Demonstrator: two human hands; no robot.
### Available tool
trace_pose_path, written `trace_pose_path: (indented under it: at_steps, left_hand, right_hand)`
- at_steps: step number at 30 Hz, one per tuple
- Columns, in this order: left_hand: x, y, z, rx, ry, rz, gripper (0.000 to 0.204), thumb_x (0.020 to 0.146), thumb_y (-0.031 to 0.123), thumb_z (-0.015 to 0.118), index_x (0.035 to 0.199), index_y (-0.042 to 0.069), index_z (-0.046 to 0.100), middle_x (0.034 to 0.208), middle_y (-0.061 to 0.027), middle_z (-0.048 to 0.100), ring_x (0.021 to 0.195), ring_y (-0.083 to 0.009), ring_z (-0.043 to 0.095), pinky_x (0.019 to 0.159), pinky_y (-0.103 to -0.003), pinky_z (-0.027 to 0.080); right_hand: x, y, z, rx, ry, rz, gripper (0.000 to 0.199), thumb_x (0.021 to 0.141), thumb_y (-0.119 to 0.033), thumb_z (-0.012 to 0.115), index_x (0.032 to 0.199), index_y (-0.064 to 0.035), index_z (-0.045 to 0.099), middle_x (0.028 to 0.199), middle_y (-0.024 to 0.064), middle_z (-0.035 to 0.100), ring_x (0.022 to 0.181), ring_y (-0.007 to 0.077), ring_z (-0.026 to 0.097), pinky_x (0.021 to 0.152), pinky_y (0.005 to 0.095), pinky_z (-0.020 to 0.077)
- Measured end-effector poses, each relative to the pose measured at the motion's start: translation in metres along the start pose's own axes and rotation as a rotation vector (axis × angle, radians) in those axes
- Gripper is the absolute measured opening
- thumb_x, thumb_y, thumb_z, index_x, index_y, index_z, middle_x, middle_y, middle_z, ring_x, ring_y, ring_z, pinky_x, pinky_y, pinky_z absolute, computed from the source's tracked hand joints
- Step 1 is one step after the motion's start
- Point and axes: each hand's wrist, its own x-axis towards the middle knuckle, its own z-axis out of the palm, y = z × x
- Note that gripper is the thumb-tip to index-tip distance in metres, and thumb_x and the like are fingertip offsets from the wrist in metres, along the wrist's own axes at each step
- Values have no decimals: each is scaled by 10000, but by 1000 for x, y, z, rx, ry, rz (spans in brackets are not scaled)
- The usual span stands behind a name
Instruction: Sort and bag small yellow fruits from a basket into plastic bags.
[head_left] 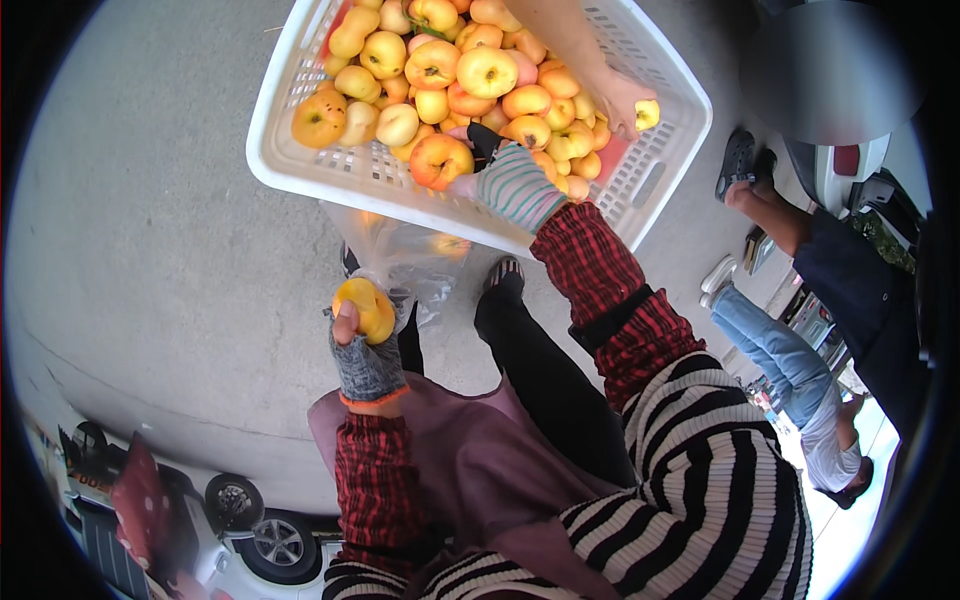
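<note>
A white plastic basket (400, 205) full of yellow-orange flat peaches (487, 72) is in front of me. My right hand (515, 180), in a striped fingerless glove, reaches over its near rim. Thumb and fingers close around the right side of a large orange peach (438, 163). Lower and to the left, my left hand (365, 350), in a grey fingerless glove, grips a yellow peach (368, 308), thumb on top. A clear plastic bag (400, 258) with some fruit hangs between this hand and the basket; whether the hand also holds it, I cannot tell.
Another person's hand (622, 100) reaches into the basket's right side, holding a small yellow peach (647, 114). People stand on the right, near a parked vehicle (850, 160). A white vehicle's wheel (283, 543) shows at lower left. The ground (180, 220) is grey concrete.
</note>
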Motion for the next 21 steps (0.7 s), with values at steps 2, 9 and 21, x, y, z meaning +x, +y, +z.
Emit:
trace_pose_path:
  at_steps: [2, 9, 21]
  left_hand:
    - [1, 1, 6, -16, 17, 9, 445, 800, 337, 585, 1056, -21, 520, 964, -114, 565, 877, -219, 568, 747, -306, 491]
    - [5, 26, -1, -31, -78, 30, 465, 793, 346, 574, 1038, -45, 515, 943, -121, 555, 879, -220, 554, 767, -307, 481]
    - [-8, 36, -9, 371, -303, -118, 519, 719, 379, 549, 1041, -26, 514, 905, -112, 556, 792, -195, 551, 700, -283, 461]
  right_hand:
    - [-2, 6, -4, -56, 28, -49, 560, 682, -221, 709, 1167, -19, 517, 1042, 127, 622, 967, 199, 595, 845, 274, 450]
    - [-61, -13, -3, 592, -68, -54, 574, 667, -111, 696, 1193, -5, 492, 1103, 83, 583, 996, 160, 552, 847, 310, 467]
    - [-79, 58, 136, 1423, -228, 520, 319, 780, -196, 623, 1040, -21, 566, 981, 68, 617, 869, 174, 603, 824, 299, 498]
